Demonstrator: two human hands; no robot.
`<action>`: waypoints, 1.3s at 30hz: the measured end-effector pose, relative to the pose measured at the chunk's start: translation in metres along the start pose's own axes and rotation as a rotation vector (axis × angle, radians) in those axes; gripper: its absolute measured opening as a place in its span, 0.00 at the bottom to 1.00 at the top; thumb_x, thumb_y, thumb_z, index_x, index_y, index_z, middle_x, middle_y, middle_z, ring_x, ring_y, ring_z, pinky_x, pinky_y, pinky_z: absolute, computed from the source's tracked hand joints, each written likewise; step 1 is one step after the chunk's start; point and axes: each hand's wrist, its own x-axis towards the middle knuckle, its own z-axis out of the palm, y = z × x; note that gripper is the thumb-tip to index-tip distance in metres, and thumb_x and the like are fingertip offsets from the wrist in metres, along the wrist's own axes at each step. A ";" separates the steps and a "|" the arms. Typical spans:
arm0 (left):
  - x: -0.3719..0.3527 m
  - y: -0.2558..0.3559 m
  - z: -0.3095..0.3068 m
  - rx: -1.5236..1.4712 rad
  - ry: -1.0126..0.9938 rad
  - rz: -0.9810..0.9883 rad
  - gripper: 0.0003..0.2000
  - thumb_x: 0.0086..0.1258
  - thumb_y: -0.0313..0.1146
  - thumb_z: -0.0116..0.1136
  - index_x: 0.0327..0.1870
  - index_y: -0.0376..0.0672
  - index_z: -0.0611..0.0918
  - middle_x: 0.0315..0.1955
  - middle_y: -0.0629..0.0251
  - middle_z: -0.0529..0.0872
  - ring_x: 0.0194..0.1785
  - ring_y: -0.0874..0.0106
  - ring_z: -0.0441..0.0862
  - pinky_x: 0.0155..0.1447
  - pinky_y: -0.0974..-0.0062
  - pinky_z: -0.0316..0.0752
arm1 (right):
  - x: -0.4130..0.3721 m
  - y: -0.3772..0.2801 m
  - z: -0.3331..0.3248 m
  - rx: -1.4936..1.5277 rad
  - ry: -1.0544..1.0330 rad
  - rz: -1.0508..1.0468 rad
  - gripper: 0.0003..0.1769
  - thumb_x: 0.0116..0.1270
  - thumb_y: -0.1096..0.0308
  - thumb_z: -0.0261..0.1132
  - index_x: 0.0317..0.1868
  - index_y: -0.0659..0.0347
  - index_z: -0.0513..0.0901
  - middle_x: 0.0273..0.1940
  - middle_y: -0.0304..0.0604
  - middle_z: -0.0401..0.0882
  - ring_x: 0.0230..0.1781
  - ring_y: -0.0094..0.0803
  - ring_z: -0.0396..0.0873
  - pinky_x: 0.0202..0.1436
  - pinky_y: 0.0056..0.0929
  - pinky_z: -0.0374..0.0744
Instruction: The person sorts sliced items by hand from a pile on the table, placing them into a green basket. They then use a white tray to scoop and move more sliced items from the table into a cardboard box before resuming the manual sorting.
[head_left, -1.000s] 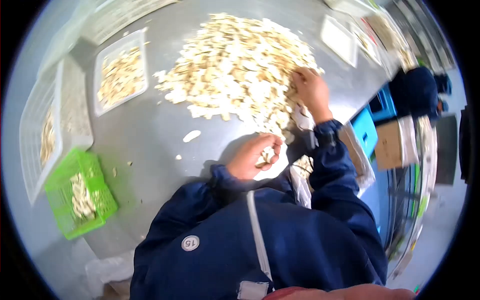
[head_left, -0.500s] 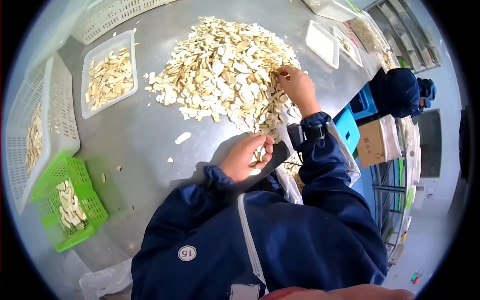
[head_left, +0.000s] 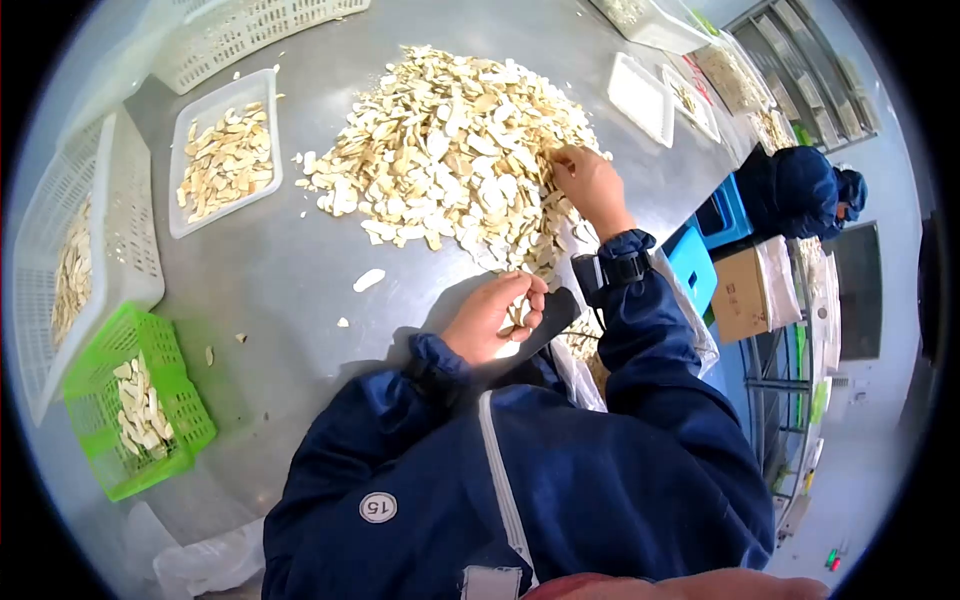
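Note:
A large heap of pale dried slices [head_left: 450, 150], cream with tan edges, is spread on the steel table [head_left: 300, 290]. My left hand [head_left: 492, 318] is curled at the heap's near edge, its fingers wrapped round several slices that show in the palm. At the right side of the heap, my right hand [head_left: 590, 185] reaches in with its fingers bent and pressed together against the slices. Whatever lies between those fingertips is hidden. One loose slice [head_left: 369, 280] rests on the metal to the left of my left hand.
To the left stand a white tray of slices [head_left: 273, 150], a white perforated crate [head_left: 130, 210] and a green basket [head_left: 195, 405] with slices inside. Further white trays [head_left: 641, 98] lie at the far right. A cardboard box [head_left: 740, 290] and a person in dark blue [head_left: 800, 190] are at right.
My right hand's fingers have drawn closer together at the heap's right side. My left hand stays closed round its slices. The view has shifted slightly.

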 end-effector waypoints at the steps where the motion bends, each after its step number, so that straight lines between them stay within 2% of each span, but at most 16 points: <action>1: 0.000 -0.001 0.000 0.002 0.012 0.004 0.12 0.86 0.40 0.50 0.50 0.41 0.81 0.39 0.68 0.79 0.35 0.75 0.76 0.29 0.80 0.65 | 0.003 0.004 0.005 -0.030 -0.009 0.006 0.13 0.73 0.57 0.66 0.50 0.52 0.90 0.43 0.50 0.91 0.45 0.51 0.89 0.48 0.46 0.85; 8: 0.002 0.001 0.003 -0.052 0.047 -0.038 0.12 0.87 0.38 0.50 0.52 0.37 0.80 0.38 0.64 0.80 0.35 0.75 0.79 0.27 0.79 0.67 | 0.012 -0.029 -0.026 0.041 0.061 -0.048 0.11 0.75 0.60 0.65 0.47 0.57 0.88 0.37 0.55 0.90 0.40 0.57 0.88 0.44 0.50 0.83; 12: 0.006 -0.003 -0.003 -0.002 0.046 -0.038 0.12 0.87 0.40 0.50 0.53 0.40 0.80 0.38 0.66 0.82 0.33 0.76 0.79 0.28 0.79 0.67 | 0.035 -0.107 -0.045 0.168 -0.387 -0.309 0.15 0.75 0.59 0.66 0.50 0.63 0.88 0.35 0.52 0.90 0.37 0.47 0.90 0.44 0.41 0.84; 14: 0.008 -0.003 -0.004 0.032 0.034 -0.055 0.12 0.88 0.42 0.50 0.52 0.42 0.80 0.38 0.67 0.82 0.34 0.76 0.79 0.29 0.78 0.66 | 0.044 -0.175 -0.054 0.315 -0.501 -0.293 0.16 0.78 0.60 0.67 0.53 0.65 0.88 0.36 0.43 0.89 0.40 0.27 0.88 0.46 0.33 0.83; 16: 0.003 -0.001 0.003 0.039 0.092 -0.061 0.12 0.87 0.43 0.49 0.48 0.45 0.80 0.36 0.70 0.82 0.33 0.76 0.79 0.30 0.77 0.66 | 0.049 -0.210 -0.024 0.968 -0.318 -0.297 0.21 0.80 0.59 0.64 0.64 0.65 0.86 0.50 0.53 0.91 0.50 0.35 0.90 0.57 0.34 0.85; 19: 0.001 0.003 0.002 0.051 0.092 -0.097 0.09 0.86 0.40 0.49 0.47 0.48 0.80 0.35 0.72 0.83 0.34 0.77 0.81 0.30 0.78 0.66 | 0.051 -0.237 -0.014 1.308 -0.155 -0.411 0.20 0.82 0.61 0.63 0.67 0.61 0.85 0.56 0.50 0.90 0.53 0.34 0.90 0.61 0.31 0.84; 22: 0.006 -0.006 -0.008 0.037 0.023 -0.034 0.08 0.85 0.40 0.52 0.47 0.48 0.80 0.35 0.72 0.83 0.34 0.77 0.82 0.30 0.78 0.68 | 0.028 -0.201 -0.036 0.741 -0.210 -0.508 0.18 0.81 0.62 0.65 0.65 0.59 0.87 0.56 0.49 0.91 0.51 0.35 0.90 0.58 0.31 0.85; 23: 0.007 -0.005 -0.006 0.074 0.098 -0.058 0.09 0.85 0.40 0.51 0.49 0.46 0.80 0.36 0.71 0.83 0.35 0.77 0.82 0.31 0.79 0.69 | 0.016 -0.183 -0.040 0.647 -0.259 -0.474 0.17 0.80 0.62 0.65 0.63 0.58 0.88 0.54 0.49 0.91 0.50 0.35 0.90 0.55 0.31 0.86; 25: -0.002 0.000 0.000 0.547 0.005 0.284 0.11 0.86 0.39 0.50 0.51 0.42 0.80 0.36 0.71 0.81 0.38 0.79 0.81 0.34 0.82 0.72 | -0.012 -0.141 -0.040 0.521 -0.311 -0.386 0.15 0.79 0.63 0.67 0.59 0.59 0.90 0.49 0.49 0.91 0.42 0.36 0.90 0.48 0.33 0.86; 26: -0.004 0.006 0.006 0.374 0.042 0.116 0.11 0.87 0.39 0.48 0.50 0.42 0.80 0.38 0.70 0.80 0.39 0.80 0.80 0.35 0.83 0.71 | -0.030 -0.123 -0.043 0.435 -0.308 -0.300 0.12 0.77 0.68 0.69 0.56 0.60 0.90 0.46 0.45 0.91 0.42 0.30 0.88 0.49 0.30 0.85; 27: -0.006 0.013 0.014 0.193 0.106 -0.041 0.12 0.88 0.39 0.47 0.50 0.41 0.80 0.40 0.70 0.79 0.40 0.81 0.79 0.35 0.84 0.71 | -0.047 -0.101 -0.042 0.392 -0.293 -0.237 0.11 0.76 0.68 0.70 0.55 0.60 0.91 0.45 0.45 0.90 0.40 0.30 0.87 0.48 0.30 0.84; 28: -0.004 0.009 0.004 0.157 -0.058 0.036 0.11 0.88 0.38 0.48 0.49 0.42 0.80 0.41 0.70 0.78 0.38 0.81 0.77 0.33 0.83 0.68 | -0.064 -0.078 -0.038 0.351 -0.273 -0.179 0.10 0.75 0.68 0.71 0.54 0.59 0.91 0.44 0.45 0.89 0.38 0.31 0.86 0.46 0.30 0.84; 32: -0.004 0.009 0.011 0.084 0.043 0.003 0.10 0.87 0.38 0.49 0.49 0.43 0.80 0.38 0.71 0.78 0.36 0.80 0.75 0.30 0.83 0.64 | -0.123 -0.026 -0.029 0.351 -0.218 -0.216 0.15 0.68 0.67 0.75 0.54 0.55 0.90 0.52 0.47 0.86 0.52 0.48 0.86 0.56 0.40 0.85; 34: -0.001 0.007 0.006 0.109 0.002 0.003 0.12 0.86 0.42 0.51 0.50 0.44 0.80 0.39 0.71 0.78 0.36 0.80 0.74 0.29 0.83 0.63 | -0.130 -0.014 -0.027 0.307 -0.194 -0.202 0.14 0.68 0.68 0.73 0.54 0.55 0.90 0.54 0.49 0.86 0.55 0.49 0.85 0.59 0.41 0.84; 37: 0.000 0.006 0.008 0.114 0.038 -0.010 0.11 0.86 0.42 0.51 0.49 0.44 0.80 0.39 0.71 0.79 0.36 0.80 0.75 0.28 0.83 0.63 | -0.112 0.007 -0.014 0.169 0.126 -0.111 0.11 0.69 0.72 0.69 0.50 0.55 0.92 0.52 0.49 0.87 0.51 0.50 0.85 0.53 0.43 0.84; 39: -0.001 0.006 0.008 0.137 0.050 -0.004 0.11 0.86 0.41 0.51 0.49 0.44 0.80 0.38 0.71 0.79 0.35 0.80 0.75 0.28 0.84 0.63 | -0.091 -0.008 -0.018 0.244 0.185 -0.192 0.11 0.68 0.73 0.70 0.50 0.54 0.92 0.46 0.45 0.87 0.46 0.48 0.85 0.51 0.42 0.84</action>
